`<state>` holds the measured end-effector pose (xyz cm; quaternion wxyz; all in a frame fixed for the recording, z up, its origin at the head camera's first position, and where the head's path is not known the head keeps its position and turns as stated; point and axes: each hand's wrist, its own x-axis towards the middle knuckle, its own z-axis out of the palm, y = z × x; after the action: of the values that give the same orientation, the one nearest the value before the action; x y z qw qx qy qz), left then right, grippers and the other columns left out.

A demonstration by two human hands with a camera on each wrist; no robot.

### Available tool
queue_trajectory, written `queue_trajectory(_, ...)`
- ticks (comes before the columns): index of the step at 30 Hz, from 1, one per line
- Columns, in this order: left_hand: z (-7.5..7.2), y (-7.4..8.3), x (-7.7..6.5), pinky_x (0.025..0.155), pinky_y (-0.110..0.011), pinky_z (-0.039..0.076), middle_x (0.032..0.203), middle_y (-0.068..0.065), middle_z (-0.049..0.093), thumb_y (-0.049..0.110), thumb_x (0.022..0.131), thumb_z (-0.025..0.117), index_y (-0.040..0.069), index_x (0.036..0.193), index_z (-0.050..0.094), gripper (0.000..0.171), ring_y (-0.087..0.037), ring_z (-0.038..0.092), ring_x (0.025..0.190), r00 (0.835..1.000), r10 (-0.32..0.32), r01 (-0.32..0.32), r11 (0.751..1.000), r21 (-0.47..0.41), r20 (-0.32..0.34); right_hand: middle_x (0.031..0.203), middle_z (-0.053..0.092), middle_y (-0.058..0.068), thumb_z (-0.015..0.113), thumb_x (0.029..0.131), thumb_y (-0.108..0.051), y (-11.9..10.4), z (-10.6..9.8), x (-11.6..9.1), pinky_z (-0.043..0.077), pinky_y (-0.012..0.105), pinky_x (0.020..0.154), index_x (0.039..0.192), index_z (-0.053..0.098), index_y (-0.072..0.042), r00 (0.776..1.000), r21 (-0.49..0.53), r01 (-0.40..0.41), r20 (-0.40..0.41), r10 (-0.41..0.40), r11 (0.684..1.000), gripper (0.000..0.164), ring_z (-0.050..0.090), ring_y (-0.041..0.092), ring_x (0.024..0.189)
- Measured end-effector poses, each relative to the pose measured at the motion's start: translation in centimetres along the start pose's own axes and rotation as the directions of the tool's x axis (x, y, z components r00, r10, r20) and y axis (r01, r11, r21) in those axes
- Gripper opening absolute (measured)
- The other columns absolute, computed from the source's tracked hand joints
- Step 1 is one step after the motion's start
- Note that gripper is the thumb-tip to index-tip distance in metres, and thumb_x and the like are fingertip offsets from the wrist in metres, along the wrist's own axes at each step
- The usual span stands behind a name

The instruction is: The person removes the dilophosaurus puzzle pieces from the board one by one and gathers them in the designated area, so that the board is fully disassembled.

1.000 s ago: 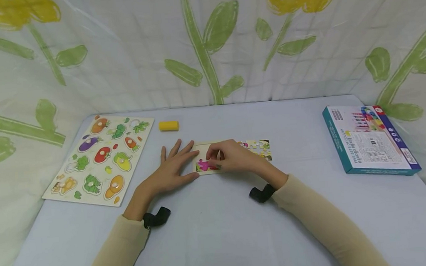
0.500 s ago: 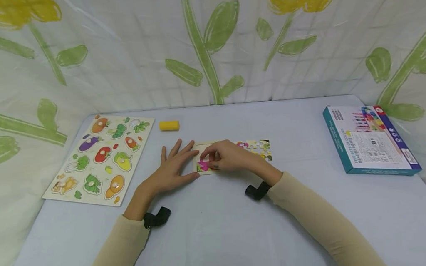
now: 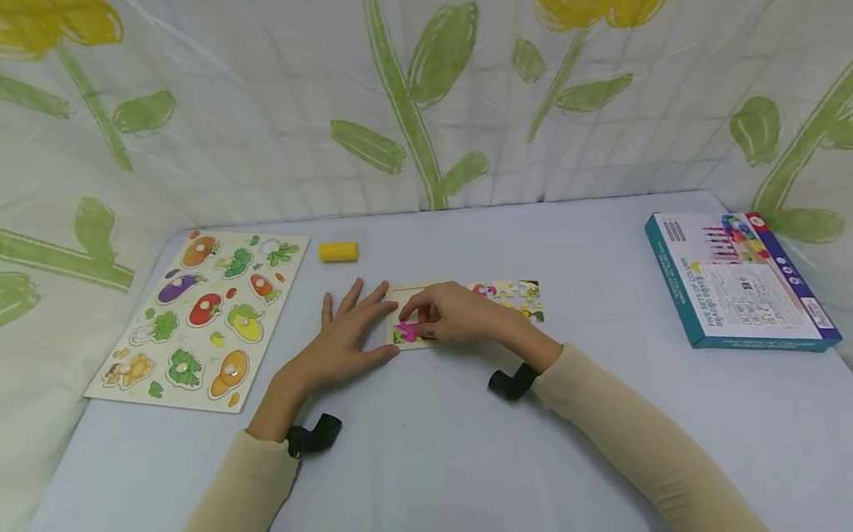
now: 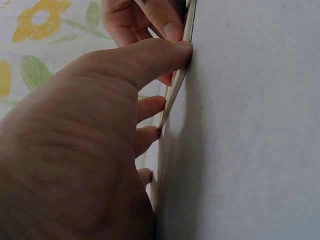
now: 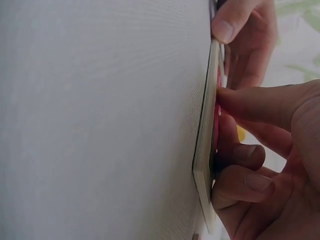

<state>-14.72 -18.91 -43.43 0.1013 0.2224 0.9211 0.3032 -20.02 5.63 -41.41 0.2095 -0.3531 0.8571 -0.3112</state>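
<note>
A small wooden puzzle tray [image 3: 413, 286] lies flat in the middle of the table, with magenta and green jigsaw pieces [image 3: 406, 332] in its near left corner. My left hand [image 3: 342, 339] lies spread, its fingertips and thumb resting at the tray's left edge. Over the tray my right hand [image 3: 463, 311] has its fingers curled, and thumb and index finger pinch at a pinkish-red jigsaw piece [image 5: 217, 120], seen edge-on in the right wrist view. The hand hides most of the tray's right side. Further jigsaw pieces [image 3: 530, 293] lie just right of that hand.
At the left lies a vegetable knob-puzzle board [image 3: 209, 333]. A yellow cylinder [image 3: 338, 252] rests behind the left hand. A teal-edged box [image 3: 747, 282] is at the far right of the white-covered table [image 3: 427, 466]. A flower-printed curtain [image 3: 250, 129] stands behind.
My right hand and forearm have shifted slightly left, its index finger now reaching further toward the tray's left side. The left hand has stayed still.
</note>
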Motion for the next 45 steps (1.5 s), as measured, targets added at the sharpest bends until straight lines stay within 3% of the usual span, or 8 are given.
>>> queue_trajectory(11, 0.08, -0.13, 0.01, 0.125, -0.074, -0.018, 0.179, -0.005, 0.023, 0.04, 0.097, 0.074, 0.017, 0.157, 0.05, 0.068, -0.039, -0.003, 0.169, 1.0, 0.002, -0.002, 1.0, -0.003, 0.001, 0.089, 0.071, 0.0, 0.072, 0.099, -0.011, -0.01, 0.24, 0.07, 0.048, 0.022, 0.069, 0.125, 0.075, -0.014, 1.0, 0.025, -0.009, -0.018, 0.009, 1.0, 0.026, 0.058, 0.008, 0.068)
queue_trajectory(25, 0.18, -0.14, -0.06, 0.124, -0.075, -0.018, 0.179, -0.004, 0.024, 0.04, 0.097, 0.074, 0.017, 0.156, 0.051, 0.068, -0.039, -0.003, 0.169, 1.0, 0.001, -0.001, 1.0, -0.003, -0.002, 0.098, 0.07, 0.002, 0.07, 0.101, -0.012, -0.19, 0.64, -0.21, 0.051, 0.022, 0.068, 0.122, 0.075, -0.012, 0.991, -0.026, 0.062, -0.118, -0.065, 0.998, 0.021, 0.061, 0.009, 0.072)
queue_trajectory(38, -0.05, 0.19, -0.07, 0.125, -0.074, -0.018, 0.179, -0.005, 0.024, 0.04, 0.097, 0.074, 0.019, 0.158, 0.051, 0.068, -0.04, -0.003, 0.168, 1.0, 0.005, -0.005, 1.0, -0.001, -0.003, 0.101, 0.077, 0.002, 0.068, 0.102, -0.012, -0.49, 0.89, -0.2, 0.054, 0.024, 0.068, 0.114, 0.07, -0.015, 0.989, 0.072, 0.052, -0.14, -0.041, 0.996, 0.013, 0.066, 0.009, 0.069)
queue_trajectory(45, -0.01, 0.01, -0.03, 0.125, -0.074, -0.018, 0.179, -0.005, 0.024, 0.041, 0.097, 0.073, 0.019, 0.158, 0.051, 0.068, -0.04, -0.002, 0.168, 1.0, 0.007, -0.007, 1.0, 0.007, -0.004, 0.101, 0.079, 0.003, 0.069, 0.102, -0.013, -0.57, 0.75, -0.26, 0.054, 0.024, 0.069, 0.114, 0.07, -0.016, 0.987, 0.064, 0.055, -0.153, -0.045, 0.996, 0.013, 0.067, 0.009, 0.071)
